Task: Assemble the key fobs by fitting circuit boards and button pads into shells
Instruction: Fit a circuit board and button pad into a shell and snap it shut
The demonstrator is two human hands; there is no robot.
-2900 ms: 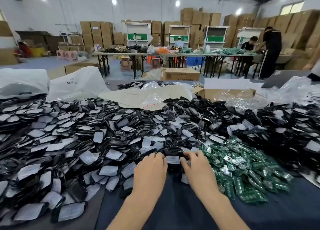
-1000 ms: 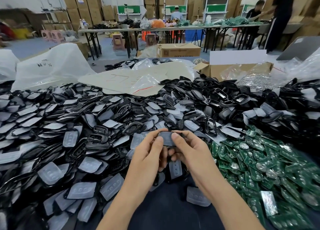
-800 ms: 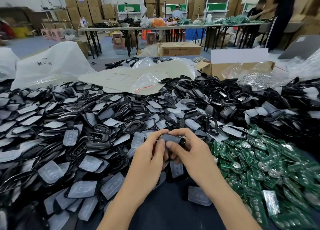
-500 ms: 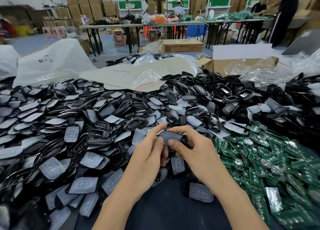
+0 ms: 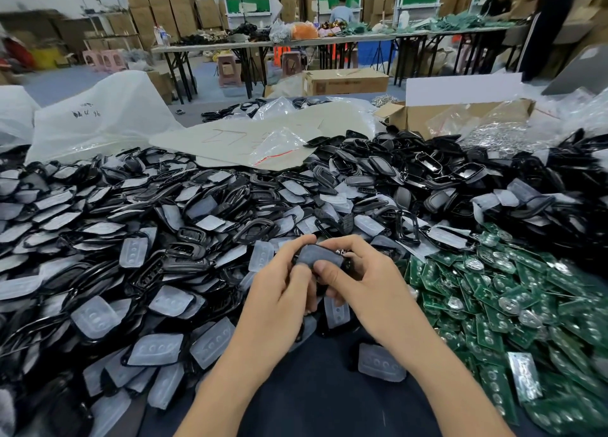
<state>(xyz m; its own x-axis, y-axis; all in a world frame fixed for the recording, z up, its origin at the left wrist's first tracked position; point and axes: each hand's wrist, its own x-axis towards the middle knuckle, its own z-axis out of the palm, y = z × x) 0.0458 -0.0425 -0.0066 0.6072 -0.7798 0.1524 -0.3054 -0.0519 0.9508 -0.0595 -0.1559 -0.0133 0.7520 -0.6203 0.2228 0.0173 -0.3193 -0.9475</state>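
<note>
Both hands hold one black key fob shell (image 5: 318, 255) with a translucent grey button pad seated in it, just above the table's near middle. My left hand (image 5: 279, 291) grips its left end, thumb on top. My right hand (image 5: 365, 282) grips the right end, its thumb pressing on the pad's near edge. A large heap of black shells and translucent button pads (image 5: 158, 239) fills the left and middle. Green circuit boards (image 5: 513, 291) lie piled at the right.
Dark blue table cloth (image 5: 322, 390) shows under my forearms, with a loose button pad (image 5: 380, 362) on it. Behind the heap are white plastic bags (image 5: 105, 114), a cardboard sheet (image 5: 250, 137) and an open cardboard box (image 5: 444, 114). People work at far tables.
My hands lifted a shell and pad from the table edge and brought them together above the heap. Over the last second both thumbs shifted along the pad, pressing it into the shell.
</note>
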